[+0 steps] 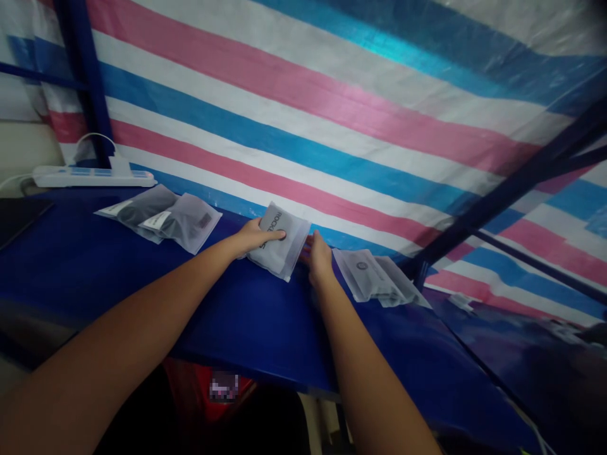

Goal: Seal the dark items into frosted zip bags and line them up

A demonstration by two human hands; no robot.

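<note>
Blue desk [142, 291] is running along a pink, blue and white striped tarp [332, 95]. Left hand [253, 237] and right hand [318, 259] are gripping a frosted pouch [281, 243] mid-desk, against the tarp. More pouches [161, 218] are lying left, others [374, 278] right; a power strip [95, 177] is sitting far left.

Packet [279, 240] lies on the counter [227, 316] between my hands: left hand [253, 237] on its left edge, right hand [318, 259] at its right edge. Left of it, a pile of packets [161, 218] on the counter. Right of it, another stack of packets [374, 277]. Power strip [92, 175] at the counter's far left, behind the pile. Tarp [332, 107] hangs behind everything.
</note>
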